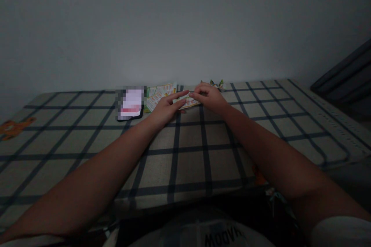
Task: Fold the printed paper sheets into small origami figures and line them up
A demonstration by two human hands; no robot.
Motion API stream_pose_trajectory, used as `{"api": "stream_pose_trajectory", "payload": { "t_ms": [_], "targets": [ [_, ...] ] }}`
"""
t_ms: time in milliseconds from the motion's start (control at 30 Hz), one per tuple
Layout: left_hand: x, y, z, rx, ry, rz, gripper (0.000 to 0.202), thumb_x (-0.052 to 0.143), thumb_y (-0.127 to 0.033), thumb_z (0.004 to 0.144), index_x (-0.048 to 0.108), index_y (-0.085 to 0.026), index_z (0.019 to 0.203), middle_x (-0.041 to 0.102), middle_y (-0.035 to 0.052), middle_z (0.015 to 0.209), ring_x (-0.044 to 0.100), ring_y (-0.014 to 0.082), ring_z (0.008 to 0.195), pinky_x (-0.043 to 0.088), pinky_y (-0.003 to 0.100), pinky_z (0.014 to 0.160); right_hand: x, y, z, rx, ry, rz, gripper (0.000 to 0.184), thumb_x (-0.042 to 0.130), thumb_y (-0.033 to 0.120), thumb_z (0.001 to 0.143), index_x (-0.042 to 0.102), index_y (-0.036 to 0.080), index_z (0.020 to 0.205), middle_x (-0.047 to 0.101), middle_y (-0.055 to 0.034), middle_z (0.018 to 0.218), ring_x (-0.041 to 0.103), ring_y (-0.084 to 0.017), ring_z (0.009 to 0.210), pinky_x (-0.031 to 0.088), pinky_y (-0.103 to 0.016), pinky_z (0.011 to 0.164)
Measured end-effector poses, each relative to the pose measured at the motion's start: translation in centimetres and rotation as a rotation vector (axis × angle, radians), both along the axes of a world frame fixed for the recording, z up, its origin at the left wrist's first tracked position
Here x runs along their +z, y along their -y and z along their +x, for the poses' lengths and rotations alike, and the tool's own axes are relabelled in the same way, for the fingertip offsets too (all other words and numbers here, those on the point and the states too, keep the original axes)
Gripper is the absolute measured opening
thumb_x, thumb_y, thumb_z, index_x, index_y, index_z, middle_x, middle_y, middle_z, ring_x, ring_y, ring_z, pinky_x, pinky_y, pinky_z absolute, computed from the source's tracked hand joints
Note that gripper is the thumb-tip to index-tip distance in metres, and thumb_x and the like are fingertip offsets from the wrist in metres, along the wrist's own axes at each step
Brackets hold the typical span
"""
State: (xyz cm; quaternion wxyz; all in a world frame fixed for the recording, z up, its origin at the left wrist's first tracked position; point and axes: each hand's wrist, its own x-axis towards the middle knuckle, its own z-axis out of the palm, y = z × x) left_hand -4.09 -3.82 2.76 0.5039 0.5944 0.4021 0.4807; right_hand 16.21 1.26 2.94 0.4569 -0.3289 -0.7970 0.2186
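Note:
A printed paper sheet (188,103) with coloured text lies between my two hands. My left hand (166,107) rests on its left side, with fingers stretched out and apart. At its upper right, my right hand (211,98) has thumb and fingertips pressed together. A tiny pale spot shows at those fingertips, too small to name. Just left of my left hand are more green-and-white printed sheets (158,94), partly covered by it. Behind my right hand lies a small crumpled, colourful piece (217,84), perhaps a wrapper.
A phone (131,102) with a lit, blurred screen lies left of the sheets. Everything lies on a checked cloth (188,162) with dark stripes. A plain wall (185,27) rises right behind the far edge. Dark folded fabric (348,67) hangs at the right.

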Motion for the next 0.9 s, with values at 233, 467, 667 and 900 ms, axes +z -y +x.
{"api": "stream_pose_trajectory", "payload": {
  "t_ms": [233, 467, 667, 900],
  "targets": [
    [-0.2, -0.4, -0.4, 0.047, -0.003, 0.02, 0.053, 0.076, -0.047, 0.081, 0.071, -0.024, 0.129, 0.071, 0.0109, 0.128, 0.069, 0.0257, 0.105, 0.06, 0.036, 0.082, 0.1, 0.1, 0.4, 0.087, -0.151, -0.324, 0.036, 0.076, 0.046, 0.076, 0.076, 0.013, 0.089, 0.071, -0.0056, 0.083, 0.062, -0.016, 0.075, 0.048, -0.03, 0.072],
    [-0.8, -1.2, -0.9, 0.135, -0.209, 0.296, 0.045, 0.074, -0.042, 0.084, 0.072, -0.026, 0.127, 0.07, 0.0082, 0.131, 0.061, 0.0286, 0.124, 0.044, 0.045, 0.11, 0.0, 0.1, -0.1, 0.054, -0.258, -0.374, 0.032, 0.079, 0.045, 0.074, 0.077, 0.016, 0.087, 0.075, -0.0065, 0.09, 0.066, -0.018, 0.085, 0.053, -0.033, 0.081],
    [-0.8, -1.4, -0.5, 0.056, -0.01, 0.132, 0.085, 0.078, -0.025, 0.075, 0.044, -0.022, 0.153, 0.073, 0.0029, 0.088, 0.069, 0.018, 0.081, 0.054, 0.031, 0.076, -0.2, 0.1, -0.4, 0.093, -0.286, -0.351, 0.04, 0.077, 0.039, 0.075, 0.068, 0.017, 0.108, 0.063, 0.0018, 0.072, 0.059, -0.014, 0.07, 0.048, -0.028, 0.067],
    [-0.1, -0.6, -0.4, 0.031, -0.138, -0.032, 0.054, 0.083, -0.036, 0.067, 0.073, -0.015, 0.116, 0.069, 0.0028, 0.068, 0.061, 0.0156, 0.059, 0.044, 0.026, 0.055, 0.2, 0.7, -0.4, 0.142, -0.125, -0.191, 0.038, 0.072, 0.033, 0.08, 0.063, 0.017, 0.113, 0.054, 0.0048, 0.071, 0.051, -0.011, 0.063, 0.038, -0.025, 0.059]
  ]
}}
